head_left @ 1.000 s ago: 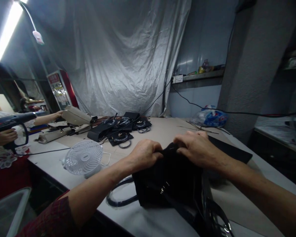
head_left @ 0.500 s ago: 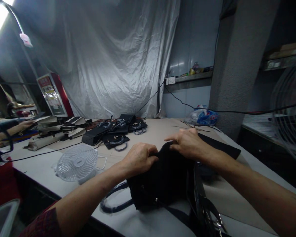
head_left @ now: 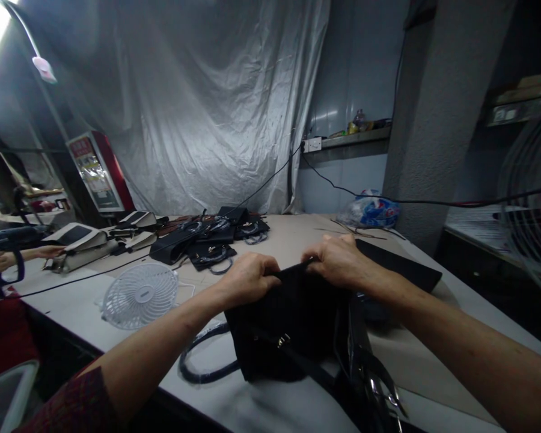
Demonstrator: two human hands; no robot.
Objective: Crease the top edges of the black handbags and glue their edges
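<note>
A black handbag (head_left: 270, 337) stands near the table's front edge, its top rim facing up. My left hand (head_left: 252, 276) pinches the rim on the left, thumb and fingers closed over it. Further right along the same rim, my right hand (head_left: 336, 261) grips the edge, its fingers bent over it. Out to the bag's left lies a curved handle (head_left: 207, 380) in clear wrapping. A strap with metal buckles (head_left: 383, 394) hangs at the lower right. The inside of the bag is too dark to make out.
A white fan (head_left: 142, 296) stands left of the bag. Several black bags (head_left: 211, 237) lie piled behind it. At the far left, another person's hands (head_left: 49, 251) are by white-and-black bags and a dark power tool (head_left: 9, 240). A flat black piece (head_left: 401, 264) lies on the right.
The rim between my hands has gone from wavy to straighter, and my right fingers have curled in. At the far left, the other person's hand has shifted a white-and-black bag.
</note>
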